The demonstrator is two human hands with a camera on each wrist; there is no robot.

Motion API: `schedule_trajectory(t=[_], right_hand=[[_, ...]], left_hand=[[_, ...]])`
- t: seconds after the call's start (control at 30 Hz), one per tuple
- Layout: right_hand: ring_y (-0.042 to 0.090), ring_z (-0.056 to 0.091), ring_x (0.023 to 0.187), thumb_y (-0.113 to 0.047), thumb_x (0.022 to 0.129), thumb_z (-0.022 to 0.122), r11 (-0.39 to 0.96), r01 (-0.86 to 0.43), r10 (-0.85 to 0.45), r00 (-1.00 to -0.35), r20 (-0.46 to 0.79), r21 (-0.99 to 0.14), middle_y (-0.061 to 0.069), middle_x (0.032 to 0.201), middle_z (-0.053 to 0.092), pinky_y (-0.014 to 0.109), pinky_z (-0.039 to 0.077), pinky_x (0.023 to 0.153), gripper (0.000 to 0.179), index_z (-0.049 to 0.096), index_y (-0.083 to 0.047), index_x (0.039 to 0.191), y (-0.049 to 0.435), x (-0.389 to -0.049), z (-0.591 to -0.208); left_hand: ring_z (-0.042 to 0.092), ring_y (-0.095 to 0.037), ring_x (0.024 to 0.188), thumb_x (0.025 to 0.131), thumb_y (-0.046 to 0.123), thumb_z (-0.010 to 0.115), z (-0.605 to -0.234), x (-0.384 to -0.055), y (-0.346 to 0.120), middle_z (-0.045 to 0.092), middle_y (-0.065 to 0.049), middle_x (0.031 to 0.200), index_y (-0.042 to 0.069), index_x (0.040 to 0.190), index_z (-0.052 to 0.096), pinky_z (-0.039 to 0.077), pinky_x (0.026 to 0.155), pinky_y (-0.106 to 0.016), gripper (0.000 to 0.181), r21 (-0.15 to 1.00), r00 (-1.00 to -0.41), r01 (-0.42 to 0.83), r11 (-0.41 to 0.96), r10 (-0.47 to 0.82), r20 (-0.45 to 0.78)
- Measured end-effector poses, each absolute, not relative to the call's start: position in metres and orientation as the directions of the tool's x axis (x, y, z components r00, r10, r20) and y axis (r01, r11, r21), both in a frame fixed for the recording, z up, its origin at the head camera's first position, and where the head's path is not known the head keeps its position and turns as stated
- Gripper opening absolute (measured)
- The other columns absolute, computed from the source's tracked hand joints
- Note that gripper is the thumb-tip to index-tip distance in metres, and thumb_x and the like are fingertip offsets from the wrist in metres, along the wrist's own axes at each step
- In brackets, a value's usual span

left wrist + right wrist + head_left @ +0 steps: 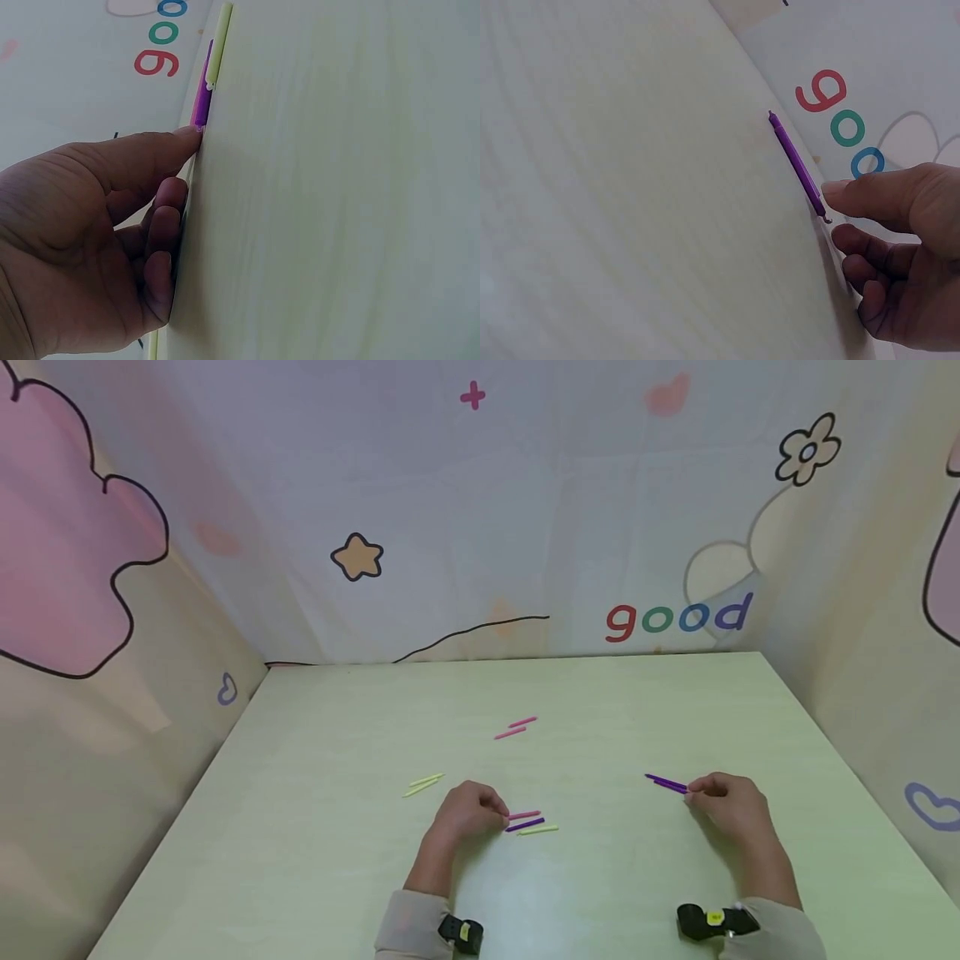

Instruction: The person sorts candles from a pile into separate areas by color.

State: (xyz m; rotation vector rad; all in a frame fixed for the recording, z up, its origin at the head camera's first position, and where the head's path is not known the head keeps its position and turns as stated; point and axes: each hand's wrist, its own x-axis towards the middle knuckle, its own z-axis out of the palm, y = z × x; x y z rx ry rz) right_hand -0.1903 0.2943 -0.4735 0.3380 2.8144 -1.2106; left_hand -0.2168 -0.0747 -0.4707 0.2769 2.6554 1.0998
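Observation:
My left hand (472,810) is at the left ends of a small row of thin pen-like sticks: a pink stick (525,815), a purple stick (525,824) and a yellow stick (538,830). Its thumb and forefinger seem to pinch the pink one's end; the thumb partly hides this in the left wrist view. At the right, two purple sticks (666,783) lie side by side, and my right hand (731,806) is at their near ends. In the right wrist view a gap shows between thumb and forefinger around the purple stick's end (799,165).
Two pink sticks (516,727) lie farther back on the pale table (337,718). Two yellow sticks (423,785) are left of my left hand. A printed cloth (465,510) stands behind the table and along both sides.

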Motion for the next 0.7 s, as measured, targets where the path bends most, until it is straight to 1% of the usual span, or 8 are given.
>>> schedule_trajectory(t=[0.13,0.27,0.47,0.57,0.7], right_hand=[[0.031,0.048,0.088,-0.015,0.088,0.061,0.658,0.244,0.188,-0.969,-0.158,-0.713,0.014,0.093,0.058,0.042,0.038,0.072,0.022,0.062,0.003,0.102,0.294,-0.188,-0.469],[0.03,0.049,0.087,-0.018,0.089,0.062,0.667,0.229,0.158,-0.974,-0.165,-0.709,0.014,0.094,0.058,0.04,0.039,0.071,0.028,0.06,0.004,0.106,0.294,-0.186,-0.463],[0.032,0.054,0.089,-0.029,0.09,0.06,0.724,0.134,0.066,-0.99,-0.125,-0.677,0.017,0.1,0.059,0.042,0.044,0.069,0.039,0.058,0.004,0.111,0.294,-0.177,-0.448],[0.036,0.055,0.092,-0.031,0.09,0.061,0.738,0.098,0.022,-0.992,-0.122,-0.667,0.021,0.103,0.059,0.045,0.044,0.071,0.043,0.057,0.005,0.113,0.292,-0.174,-0.443],[0.04,0.054,0.096,-0.03,0.088,0.063,0.751,0.06,-0.022,-0.993,-0.116,-0.657,0.026,0.107,0.057,0.048,0.045,0.073,0.045,0.057,0.007,0.113,0.288,-0.172,-0.439]], left_hand=[[0.048,-0.013,0.07,0.074,0.01,0.075,-0.47,-0.216,-0.074,0.059,0.005,0.071,0.011,0.074,0.07,0.04,0.066,-0.03,0.005,0.713,-0.95,0.079,0.697,0.27,-0.159],[0.048,-0.013,0.07,0.074,0.011,0.075,-0.47,-0.216,-0.075,0.058,0.005,0.071,0.011,0.074,0.07,0.041,0.066,-0.03,0.005,0.709,-0.95,0.08,0.7,0.268,-0.158],[0.049,-0.012,0.069,0.074,0.011,0.075,-0.47,-0.216,-0.075,0.059,0.006,0.07,0.012,0.075,0.071,0.041,0.066,-0.029,0.004,0.706,-0.95,0.094,0.702,0.275,-0.147],[0.049,-0.012,0.069,0.074,0.01,0.074,-0.47,-0.216,-0.075,0.059,0.006,0.07,0.012,0.075,0.071,0.041,0.066,-0.03,0.004,0.709,-0.951,0.095,0.699,0.274,-0.143],[0.048,-0.013,0.07,0.074,0.01,0.074,-0.47,-0.216,-0.075,0.059,0.006,0.071,0.012,0.074,0.07,0.04,0.065,-0.03,0.005,0.706,-0.952,0.086,0.703,0.267,-0.149]])
